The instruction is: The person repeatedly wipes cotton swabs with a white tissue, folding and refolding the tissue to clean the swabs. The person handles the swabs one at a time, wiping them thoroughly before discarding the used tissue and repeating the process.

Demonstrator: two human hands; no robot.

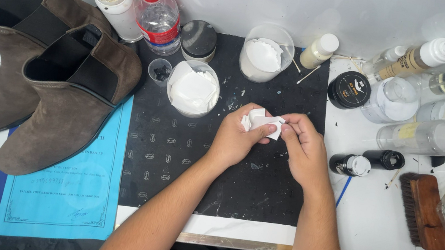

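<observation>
White, soft cotton pad [262,122]: we pinch it between our left hand [240,137] and right hand [302,144], both closed on its edges; it looks light, limp, easily torn.

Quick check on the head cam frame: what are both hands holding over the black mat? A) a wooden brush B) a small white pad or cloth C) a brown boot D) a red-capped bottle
B: the left hand and right hand pinch a small white pad between their fingertips above the black mat; the wooden brush lies untouched to the right.
</observation>
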